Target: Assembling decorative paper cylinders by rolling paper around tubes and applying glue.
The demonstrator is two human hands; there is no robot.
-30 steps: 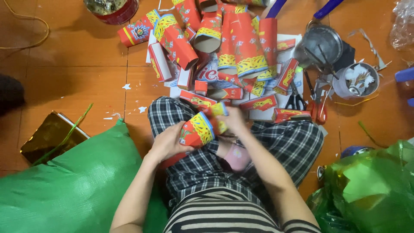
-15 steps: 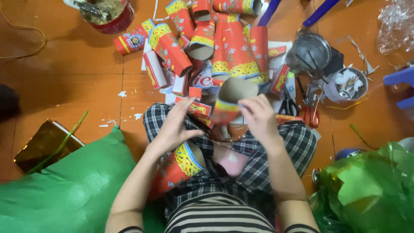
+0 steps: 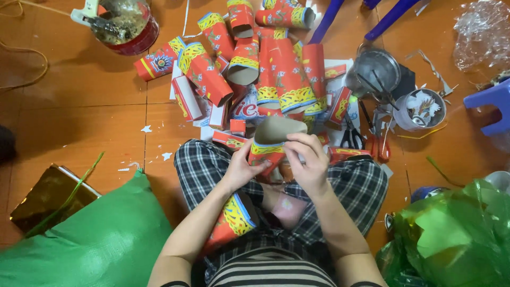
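The person sits cross-legged on the orange tiled floor [image 3: 79,106], holding a red paper tube [image 3: 270,142] with a yellow patterned band above the lap. The left hand [image 3: 241,167] has its grip closed on the tube's lower side — the right hand [image 3: 308,162] pinches the open rim, fingers curled over the edge. A second red tube [image 3: 231,220] lies between the legs, under the left forearm. Just beyond the knees sits a pile of similar tubes [image 3: 265,69], with scissors [image 3: 350,135] and a metal pot [image 3: 377,69] to its right. A green sack [image 3: 90,244] lies at the left.
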